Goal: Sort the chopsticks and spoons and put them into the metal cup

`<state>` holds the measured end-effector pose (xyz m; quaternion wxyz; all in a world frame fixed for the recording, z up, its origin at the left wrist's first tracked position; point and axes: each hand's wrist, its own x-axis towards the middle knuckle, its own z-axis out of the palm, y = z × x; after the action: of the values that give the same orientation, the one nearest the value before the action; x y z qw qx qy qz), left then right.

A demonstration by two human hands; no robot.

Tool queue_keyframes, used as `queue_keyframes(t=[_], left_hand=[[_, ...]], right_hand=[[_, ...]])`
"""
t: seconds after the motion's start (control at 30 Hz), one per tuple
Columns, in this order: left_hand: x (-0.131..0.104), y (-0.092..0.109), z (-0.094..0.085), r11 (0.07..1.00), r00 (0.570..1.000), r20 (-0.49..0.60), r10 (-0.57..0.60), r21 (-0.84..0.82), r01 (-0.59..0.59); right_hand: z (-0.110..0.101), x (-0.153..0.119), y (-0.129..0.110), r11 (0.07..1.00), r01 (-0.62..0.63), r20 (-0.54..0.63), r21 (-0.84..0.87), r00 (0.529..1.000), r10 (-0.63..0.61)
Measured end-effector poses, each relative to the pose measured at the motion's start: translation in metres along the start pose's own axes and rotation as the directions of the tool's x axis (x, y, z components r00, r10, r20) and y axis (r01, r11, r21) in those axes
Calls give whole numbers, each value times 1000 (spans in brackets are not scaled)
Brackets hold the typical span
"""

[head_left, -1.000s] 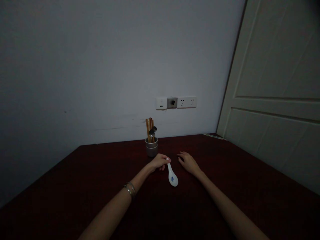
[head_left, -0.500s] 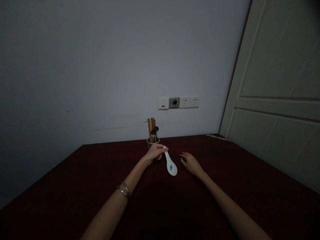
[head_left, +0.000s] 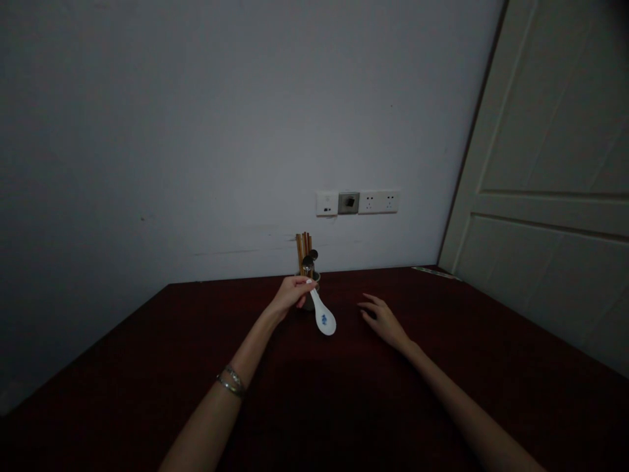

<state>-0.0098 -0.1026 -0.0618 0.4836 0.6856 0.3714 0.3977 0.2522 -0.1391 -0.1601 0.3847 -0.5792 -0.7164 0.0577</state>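
Note:
Between the thumb and fingers of my left hand (head_left: 291, 293) is the handle end of a white soup spoon (head_left: 325, 320) with a blue mark in its bowl. The spoon slants down to the right, bowl lowest. Just behind it stands a cup (head_left: 316, 278), partly hidden by my left hand and the spoon. Several wooden chopsticks (head_left: 301, 248) and two metal spoons (head_left: 308, 261) stick up out of the cup. To the right of the white spoon, my right hand (head_left: 384, 322) is at the table with its fingers apart, holding nothing.
The dark red table (head_left: 162, 354) meets a pale wall (head_left: 221, 131) at the back. Sockets and switches (head_left: 377, 202) are set in the wall above the table. A thin patterned strip (head_left: 435, 272) lies at the far right edge, beside a pale panelled door (head_left: 545, 242).
My left hand has moved left with the white spoon, bringing it in front of the cup. My right hand has hardly moved. The view has shifted slightly.

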Motion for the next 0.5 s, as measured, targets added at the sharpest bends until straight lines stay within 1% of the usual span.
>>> queue_keyframes(t=[0.07, 0.1, 0.17, 0.2, 0.27, 0.33, 0.4, 0.5], left_hand=[[0, 1, -1, 1000, 1000, -24, 1, -6, -2], [0, 1, -1, 1000, 999, -39, 3, -7, -3], [0, 2, -2, 1000, 997, -80, 6, -8, -7], [0, 2, -3, 1000, 995, -97, 8, -8, -9], [1, 1, -4, 1000, 992, -129, 12, -12, -14], [1, 1, -5, 999, 987, -157, 17, -24, -21], [2, 0, -5, 998, 983, -181, 33, -40, -41], [2, 0, -4, 995, 976, -207, 67, -54, -80]], right_hand=[[-3, 3, -16, 979, -35, -25, 202, 999, 41], [-3, 4, -26, 945, -80, 0, 318, 996, 85], [-2, 3, -48, 832, -203, 122, 517, 979, 163], [0, 2, -59, 777, -251, 195, 577, 967, 167], [2, -2, -78, 713, -300, 300, 634, 945, 130], [5, -7, -92, 691, -324, 355, 646, 929, 104], [8, -11, -101, 687, -344, 375, 640, 920, 112], [10, -14, -108, 686, -348, 358, 639, 924, 136]])
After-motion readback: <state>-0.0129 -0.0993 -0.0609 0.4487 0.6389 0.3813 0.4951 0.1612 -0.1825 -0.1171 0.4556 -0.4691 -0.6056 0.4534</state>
